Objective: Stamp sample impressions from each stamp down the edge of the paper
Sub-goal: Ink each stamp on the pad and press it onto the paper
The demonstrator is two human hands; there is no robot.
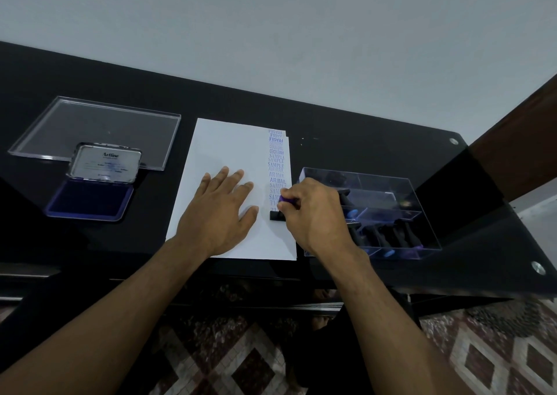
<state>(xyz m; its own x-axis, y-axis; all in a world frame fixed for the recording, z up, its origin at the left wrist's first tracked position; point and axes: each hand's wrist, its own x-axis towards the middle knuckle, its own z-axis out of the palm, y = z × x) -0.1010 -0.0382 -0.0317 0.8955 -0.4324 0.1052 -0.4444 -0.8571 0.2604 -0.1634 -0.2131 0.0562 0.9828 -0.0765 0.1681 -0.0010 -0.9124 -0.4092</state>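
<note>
A white sheet of paper (pixel 229 153) lies on the black table (pixel 346 141). Blue impressions (pixel 276 159) run down its right edge, reading FRAGILE, AMENDED, SAMPLE and AIR MAIL. My left hand (pixel 220 210) lies flat on the sheet with fingers spread. My right hand (pixel 313 214) grips a stamp (pixel 278 212) with a purple-topped handle and a black base. The base sits on the paper's right edge below the printed column. An open ink pad (pixel 90 198) with a blue-violet pad and raised lid lies to the left.
A clear plastic box (pixel 382 214) to the right of the paper holds several more black stamps. A clear lid (pixel 96 126) lies flat behind the ink pad. The table's front edge runs just below the paper, with patterned floor beneath.
</note>
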